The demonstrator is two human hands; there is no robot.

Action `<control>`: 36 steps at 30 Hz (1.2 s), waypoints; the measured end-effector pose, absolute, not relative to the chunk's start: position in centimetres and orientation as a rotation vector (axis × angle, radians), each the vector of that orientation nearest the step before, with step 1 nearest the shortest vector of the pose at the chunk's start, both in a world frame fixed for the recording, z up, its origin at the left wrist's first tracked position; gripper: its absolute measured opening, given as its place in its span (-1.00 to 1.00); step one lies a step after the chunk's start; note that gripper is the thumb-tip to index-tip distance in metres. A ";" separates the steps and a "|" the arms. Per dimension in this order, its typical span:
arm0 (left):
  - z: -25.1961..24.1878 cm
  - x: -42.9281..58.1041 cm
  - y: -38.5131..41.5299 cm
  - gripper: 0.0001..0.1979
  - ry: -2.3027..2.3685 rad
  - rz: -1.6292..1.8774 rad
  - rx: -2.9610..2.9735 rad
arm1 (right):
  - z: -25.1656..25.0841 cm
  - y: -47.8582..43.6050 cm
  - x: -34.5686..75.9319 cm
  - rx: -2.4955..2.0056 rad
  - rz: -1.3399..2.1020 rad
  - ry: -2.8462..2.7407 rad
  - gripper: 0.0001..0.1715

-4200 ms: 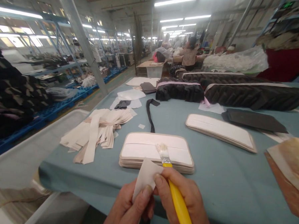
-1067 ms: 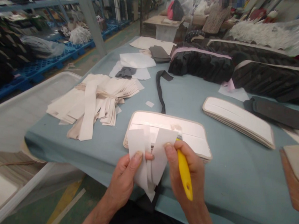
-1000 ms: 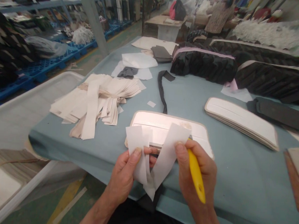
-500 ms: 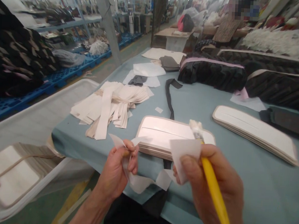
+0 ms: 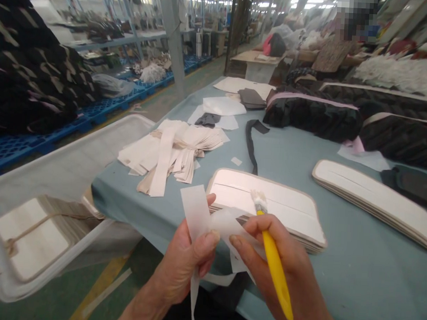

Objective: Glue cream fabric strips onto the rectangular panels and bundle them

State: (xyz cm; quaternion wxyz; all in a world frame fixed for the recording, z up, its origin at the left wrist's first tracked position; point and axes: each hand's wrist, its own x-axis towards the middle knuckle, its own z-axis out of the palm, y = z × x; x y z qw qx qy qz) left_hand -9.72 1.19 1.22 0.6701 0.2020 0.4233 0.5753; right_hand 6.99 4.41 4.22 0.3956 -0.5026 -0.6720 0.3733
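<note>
My left hand (image 5: 182,268) is closed on a thin, translucent white strip (image 5: 194,206), thumb pressed on top. One end stands up above the fingers and a narrow tail hangs below. A paintbrush with a yellow handle (image 5: 276,271) lies in my right hand (image 5: 293,274), its pale bristles pointing away over the table. The thumb and fingers of that hand also pinch a part of the white strip to the right. Just beyond both hands sits a stack of long white panels with beige edges (image 5: 230,182), each top slit lengthwise.
A loose pile of cream fabric strips (image 5: 164,152) lies on the blue-green table (image 5: 354,267) at left. A second panel stack (image 5: 376,199) is at right, with black bundles (image 5: 309,115) behind. A white bin (image 5: 0,273) stands left of the table. Farther back is another person.
My hands have come closer together, and the right one has lowered with the brush. The strip's end now stands upright in my left hand. The view has shifted left.
</note>
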 end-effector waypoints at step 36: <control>-0.9 -9.6 3.4 -0.48 1.357 1.344 0.639 | 3.7 7.5 6.1 -1.382 0.818 -1.884 -0.78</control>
